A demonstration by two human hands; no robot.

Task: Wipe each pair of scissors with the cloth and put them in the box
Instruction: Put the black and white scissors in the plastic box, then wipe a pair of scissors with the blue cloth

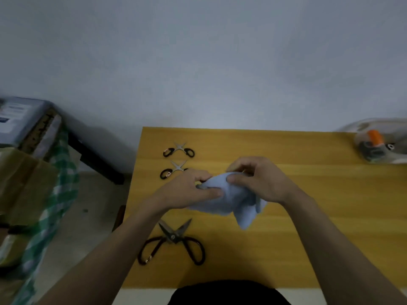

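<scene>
Head view shows both hands, left hand (193, 190) and right hand (259, 179), gripping the cloth (231, 199) mid-frame, apparently wiping scissors hidden inside; three scissors (174, 241) lie left on the counter (308, 216); next, boxing, though no box is identifiable.

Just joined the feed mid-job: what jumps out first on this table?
Both hands meet at the middle of the yellow table, the left hand and right hand bunching a light blue cloth; whether scissors sit inside it cannot be seen. Big black-handled scissors lie open near the front edge, and two small scissors lie open at the back left.
</scene>
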